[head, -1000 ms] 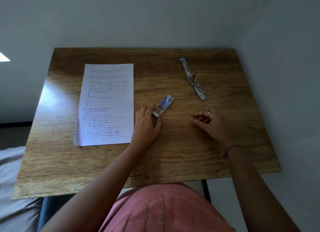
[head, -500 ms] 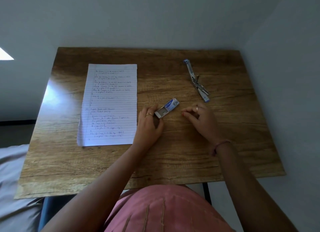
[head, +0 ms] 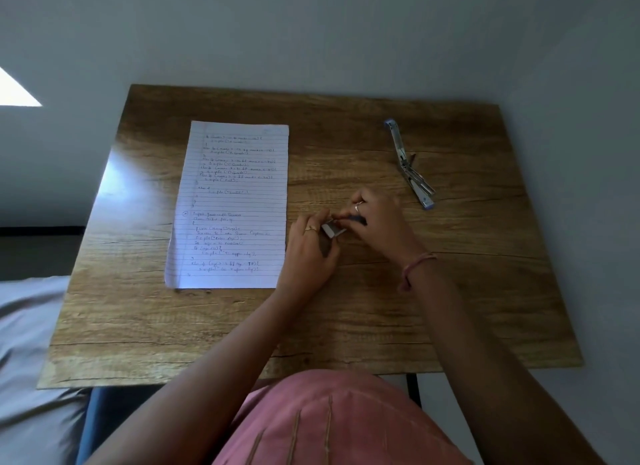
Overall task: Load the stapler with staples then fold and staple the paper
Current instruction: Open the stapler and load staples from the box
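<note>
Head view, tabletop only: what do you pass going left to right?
Lined paper → left hand → staple box, held between both hands → right hand → opened stapler.

A wooden table (head: pixel 346 308) stands against a pale wall (head: pixel 311 31), grey bedding (head: pixel 27 326) at its left.

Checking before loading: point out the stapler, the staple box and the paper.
stapler (head: pixel 408 164), head view, on its hinge.
staple box (head: pixel 333 229), head view, on its grey tray.
paper (head: pixel 239 201), head view, on the sheet's middle.
</note>
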Tool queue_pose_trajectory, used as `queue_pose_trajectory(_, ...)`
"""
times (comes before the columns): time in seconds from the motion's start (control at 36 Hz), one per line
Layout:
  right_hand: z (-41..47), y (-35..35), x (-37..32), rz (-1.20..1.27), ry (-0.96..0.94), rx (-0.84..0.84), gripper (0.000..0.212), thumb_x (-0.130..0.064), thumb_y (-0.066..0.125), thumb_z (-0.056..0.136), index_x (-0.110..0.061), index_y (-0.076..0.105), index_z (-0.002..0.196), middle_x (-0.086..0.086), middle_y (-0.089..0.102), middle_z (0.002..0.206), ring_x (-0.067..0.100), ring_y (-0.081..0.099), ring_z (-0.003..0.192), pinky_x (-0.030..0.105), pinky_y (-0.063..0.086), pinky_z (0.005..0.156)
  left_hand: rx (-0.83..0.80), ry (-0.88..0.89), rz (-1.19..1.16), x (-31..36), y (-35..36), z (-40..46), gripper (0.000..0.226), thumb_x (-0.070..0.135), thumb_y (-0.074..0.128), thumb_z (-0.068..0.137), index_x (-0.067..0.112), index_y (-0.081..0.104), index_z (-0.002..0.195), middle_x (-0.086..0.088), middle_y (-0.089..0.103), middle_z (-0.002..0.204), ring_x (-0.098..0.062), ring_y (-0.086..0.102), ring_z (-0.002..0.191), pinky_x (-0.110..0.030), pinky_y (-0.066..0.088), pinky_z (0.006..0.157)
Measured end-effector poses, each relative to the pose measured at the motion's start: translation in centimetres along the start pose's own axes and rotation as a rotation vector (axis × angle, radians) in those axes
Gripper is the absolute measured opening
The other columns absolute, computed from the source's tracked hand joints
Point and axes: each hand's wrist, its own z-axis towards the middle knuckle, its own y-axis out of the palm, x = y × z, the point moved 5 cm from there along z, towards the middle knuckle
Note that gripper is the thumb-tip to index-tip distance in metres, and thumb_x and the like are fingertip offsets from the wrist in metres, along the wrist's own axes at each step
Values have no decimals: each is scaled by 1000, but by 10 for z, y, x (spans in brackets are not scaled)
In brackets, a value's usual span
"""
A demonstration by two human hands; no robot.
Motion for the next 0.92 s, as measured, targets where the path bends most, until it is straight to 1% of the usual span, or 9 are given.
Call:
queue_pose_trajectory(0.19,-5,-9,6,158,89,47,19,-27,64,89,-22,72,106,-9,54,96,9,55,93,51,45,89,3,9,5,-2,0,0,52,14,63,88,4,47,136,-10,52,123,-22,48,117,-35,40,103)
queue_pose_trajectory(0.28,-8,-8,9,134,111,15,19,-28,63,89,-23,73,105,-7,57,99,12,55,98,51,44,90,5,16,3,-2,1,1,52,13,64,87,4,48,136,-10,53,121,-22,48,116,-32,39,102)
queue_pose_trajectory(0.33,-9,-5,10,80,131,-10,18,-31,63,89,-26,72,103,-5,60,103,14,55,103,50,41,94,8,18,1,-2,1,1,51,12,65,86,3,49,135,-10,53,121,-22,49,115,-33,40,102)
queue_pose_trajectory(0.39,-9,-2,10,4,161,-18,19,-39,63,87,-29,72,102,-6,61,106,14,53,107,44,34,97,9,16,-1,-2,1,1,51,12,65,86,3,49,134,-11,54,121,-23,49,116,-34,40,102)
queue_pose_trajectory(0.47,-9,0,7,-113,180,-1,24,-48,63,84,-32,71,99,-8,60,101,12,53,102,39,28,90,11,12,-6,-2,1,1,52,12,64,87,4,48,135,-10,53,122,-22,48,117,-32,38,103)
queue_pose_trajectory(0.61,-5,2,-5,-284,165,30,28,-53,60,84,-30,71,94,-8,61,95,14,55,97,35,25,80,-2,3,4,-4,2,2,52,15,63,88,5,47,137,-9,52,125,-20,45,120,-30,36,104)
queue_pose_trajectory(0.75,-2,4,-9,-276,228,21,29,-49,59,84,-25,74,87,-5,65,93,16,59,94,38,38,86,-3,-2,-7,-5,3,1,52,16,63,88,6,46,137,-8,51,124,-20,46,119,-24,32,102)
queue_pose_trajectory(0.83,-2,5,-9,-138,287,-19,23,-42,64,83,-22,75,81,-5,69,81,14,64,79,40,51,81,-5,2,-1,-6,3,1,52,16,63,88,6,46,137,-7,51,124,-19,46,119,-25,33,102)
queue_pose_trajectory(0.92,-3,6,-7,-47,332,-44,20,-39,68,80,-22,73,71,-8,68,69,8,63,65,37,55,71,-7,8,-2,-6,3,1,53,16,63,88,7,46,137,-7,51,125,-19,46,119,-22,31,101)
